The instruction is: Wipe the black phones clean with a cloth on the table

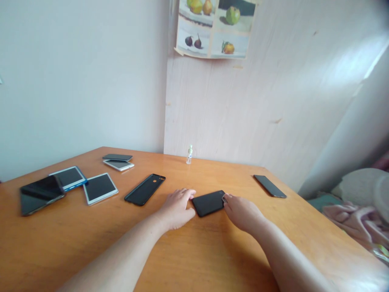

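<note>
Two hands meet on one black phone (209, 202) lying flat near the middle of the table (91, 247). The left hand (178, 209) rests palm-down with its fingertips at the phone's left end; the right hand (241, 213) touches the right end, fingers loosely curled. Neither hand is closed around it; the phone still lies on the wood. It looks thin, stiff and light, with a smooth back likely to slide, and probably a breakable glass face, so the two long edges seem the safest place to pinch it.

Counting outward: three more dark phones lie singly, one left of the hands (145, 189), one far right (270, 186), and one stacked on a white device (118, 161). Three tablets (69, 186) lie at the left. One small bottle (189, 155) stands by the wall.
</note>
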Demonstrator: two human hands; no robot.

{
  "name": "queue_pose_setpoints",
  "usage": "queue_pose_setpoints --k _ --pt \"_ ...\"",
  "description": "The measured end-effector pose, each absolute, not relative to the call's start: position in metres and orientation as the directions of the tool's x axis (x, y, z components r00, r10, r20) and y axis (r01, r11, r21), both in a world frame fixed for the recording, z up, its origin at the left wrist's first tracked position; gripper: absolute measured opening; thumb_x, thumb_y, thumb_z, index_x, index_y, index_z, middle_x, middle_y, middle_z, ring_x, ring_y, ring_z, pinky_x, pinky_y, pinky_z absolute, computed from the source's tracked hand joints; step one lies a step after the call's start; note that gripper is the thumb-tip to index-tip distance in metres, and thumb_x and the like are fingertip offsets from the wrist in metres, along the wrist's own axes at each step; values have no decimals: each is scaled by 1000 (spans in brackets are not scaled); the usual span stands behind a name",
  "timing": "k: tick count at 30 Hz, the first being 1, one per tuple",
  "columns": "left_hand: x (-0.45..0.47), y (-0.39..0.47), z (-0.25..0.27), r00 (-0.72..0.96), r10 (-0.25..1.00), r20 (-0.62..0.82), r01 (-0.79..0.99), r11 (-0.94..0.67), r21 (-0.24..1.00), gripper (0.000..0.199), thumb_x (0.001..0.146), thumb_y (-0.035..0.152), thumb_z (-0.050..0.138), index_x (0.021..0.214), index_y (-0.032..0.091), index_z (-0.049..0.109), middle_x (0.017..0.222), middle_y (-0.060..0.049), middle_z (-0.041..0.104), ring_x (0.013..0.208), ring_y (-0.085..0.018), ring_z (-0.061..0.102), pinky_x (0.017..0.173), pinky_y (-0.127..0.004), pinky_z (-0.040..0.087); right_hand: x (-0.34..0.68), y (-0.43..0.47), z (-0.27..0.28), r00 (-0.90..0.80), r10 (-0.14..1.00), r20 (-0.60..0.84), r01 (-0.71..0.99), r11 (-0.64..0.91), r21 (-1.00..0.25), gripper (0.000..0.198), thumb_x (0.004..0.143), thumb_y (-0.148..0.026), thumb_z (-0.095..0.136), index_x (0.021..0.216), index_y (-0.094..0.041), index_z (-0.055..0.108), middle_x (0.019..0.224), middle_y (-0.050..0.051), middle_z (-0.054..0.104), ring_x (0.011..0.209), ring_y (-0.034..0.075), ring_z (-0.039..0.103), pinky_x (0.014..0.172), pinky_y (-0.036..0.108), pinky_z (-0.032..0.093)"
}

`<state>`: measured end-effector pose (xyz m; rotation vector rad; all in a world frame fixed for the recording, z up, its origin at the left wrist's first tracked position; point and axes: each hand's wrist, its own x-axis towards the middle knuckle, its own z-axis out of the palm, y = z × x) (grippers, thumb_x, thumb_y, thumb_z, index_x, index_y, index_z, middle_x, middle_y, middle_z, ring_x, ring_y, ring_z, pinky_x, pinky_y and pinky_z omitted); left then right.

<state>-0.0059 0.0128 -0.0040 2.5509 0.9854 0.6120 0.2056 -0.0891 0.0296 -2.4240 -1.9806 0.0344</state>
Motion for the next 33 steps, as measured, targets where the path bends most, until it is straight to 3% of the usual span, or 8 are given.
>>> queue_pose_setpoints --k 8,10,16,18,23,25,31,33 --pt "-6 14 -7 653 698 294 538 -700 469 48 72 18 56 120 21 56 118 -6 66 113 -24 58 99 -36 44 152 -106 30 -299 952 71 937 306 -166 50 100 -36 29 145 -17 40 149 13 43 137 23 39 114 40 25" --pt "-6 14 -6 655 698 291 539 -701 467 49 72 18 55 121 21 56 118 -6 66 114 -24 58 99 -36 44 163 -101 27 -249 967 59 953 255 -161 49 101 -38 27 143 -17 43 147 13 45 136 24 40 113 43 26" --pt "-5 12 -2 662 702 264 554 -695 457 50 72 15 52 122 20 55 121 -6 65 116 -24 57 100 -37 43 212 -76 15 160 986 48 983 -155 -98 50 101 -40 29 136 -11 49 138 19 54 131 27 46 112 50 23" --pt "-5 12 -2 660 705 260 555 -690 464 51 72 15 52 122 21 54 121 -6 65 116 -24 56 100 -37 43 206 -78 16 142 988 58 986 -135 -101 51 100 -42 30 137 -11 48 141 19 51 134 26 43 113 48 21" --pt "-4 14 -7 648 705 290 540 -693 477 48 72 17 54 120 21 56 118 -6 66 113 -25 58 99 -36 44 162 -92 22 -194 978 82 960 206 -190 52 101 -44 27 144 -18 41 149 13 43 140 23 35 116 46 16" --pt "-4 14 -7 645 707 290 546 -691 474 48 73 18 55 120 22 56 119 -6 66 113 -25 58 99 -36 44 159 -92 23 -239 968 79 947 250 -201 51 101 -43 26 145 -21 40 150 11 42 140 22 34 117 47 13" --pt "-4 11 -3 651 711 265 561 -686 463 49 72 15 52 121 22 55 118 -6 66 115 -24 57 99 -37 43 200 -70 14 129 990 62 980 -118 -159 48 101 -38 26 141 -19 45 147 13 45 139 24 36 115 57 10" --pt "-4 11 -3 654 705 273 554 -693 462 49 72 15 52 120 22 55 118 -6 66 114 -25 57 99 -37 43 202 -68 12 150 987 61 977 -138 -161 49 101 -38 26 141 -17 44 147 13 45 139 25 35 115 56 11"
